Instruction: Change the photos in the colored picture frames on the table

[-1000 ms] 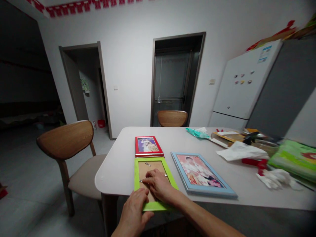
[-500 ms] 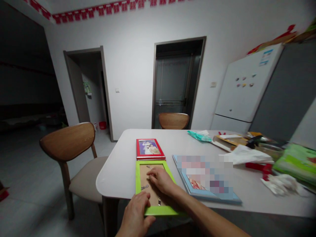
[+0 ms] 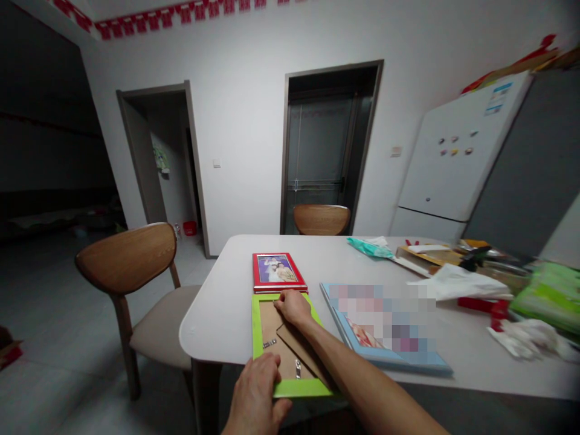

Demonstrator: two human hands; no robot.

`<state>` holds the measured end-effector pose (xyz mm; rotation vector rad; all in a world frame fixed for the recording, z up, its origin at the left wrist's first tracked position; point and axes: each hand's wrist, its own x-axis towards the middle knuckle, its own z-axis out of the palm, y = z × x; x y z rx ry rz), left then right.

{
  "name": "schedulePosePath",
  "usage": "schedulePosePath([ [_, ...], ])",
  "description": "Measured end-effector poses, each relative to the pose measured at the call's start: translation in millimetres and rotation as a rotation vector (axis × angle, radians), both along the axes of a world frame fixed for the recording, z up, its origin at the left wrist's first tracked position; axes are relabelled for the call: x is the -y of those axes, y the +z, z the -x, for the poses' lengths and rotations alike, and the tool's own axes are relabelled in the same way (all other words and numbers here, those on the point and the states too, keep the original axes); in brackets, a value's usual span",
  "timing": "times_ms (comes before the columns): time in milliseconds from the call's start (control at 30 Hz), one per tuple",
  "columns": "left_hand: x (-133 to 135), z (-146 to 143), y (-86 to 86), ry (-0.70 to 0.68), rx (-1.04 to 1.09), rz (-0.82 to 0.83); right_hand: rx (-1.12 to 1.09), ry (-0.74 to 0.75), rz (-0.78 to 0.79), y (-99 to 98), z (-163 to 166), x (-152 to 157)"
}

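A lime green picture frame [image 3: 301, 388] lies face down at the table's near edge, its brown backing board [image 3: 266, 320] showing. My left hand [image 3: 258, 386] grips the frame's near left corner, thumb on the outer edge and fingers over the top. At the far end of the backing, my right hand [image 3: 294, 307] is closed with its fingertips on a small metal clip [image 3: 274, 303], which they mostly cover. Two more metal clips, a left clip [image 3: 269, 343] and a near clip [image 3: 298, 368], sit on the backing. A brown stand flap [image 3: 301, 349] is partly hidden under my right forearm.
A red picture frame [image 3: 280, 272] with a photo lies just beyond the green one. To the right rests a larger light blue frame [image 3: 408, 361], its picture blurred out. Bags, tissues [image 3: 462, 281] and other clutter cover the table's right side. A wooden chair [image 3: 127, 260] stands left.
My right hand has moved away from me, from the backing's upper middle to the clip at its far end. More of the stand flap shows. My left hand keeps its hold.
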<state>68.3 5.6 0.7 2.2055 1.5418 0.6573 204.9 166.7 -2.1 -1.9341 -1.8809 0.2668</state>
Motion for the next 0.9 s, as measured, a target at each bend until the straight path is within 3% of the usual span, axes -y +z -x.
schedulePosePath([
  [433,6.1,-5.3,2.4,0.021,-0.024,0.004,-0.022,-0.055,-0.011,3.1,-3.9,4.4],
  [633,1.7,-24.1,8.8,-0.053,-0.167,-0.004,-0.100,0.034,-0.046,9.7,-8.9,10.8],
  [767,-3.4,-41.4,5.0,-0.126,-0.195,-0.032,-0.184,0.124,-0.108,16.2,-28.0,23.1],
  [900,-2.5,-36.1,5.1,-0.114,-0.104,-0.049,-0.295,0.129,-0.159,21.4,-66.1,44.1],
])
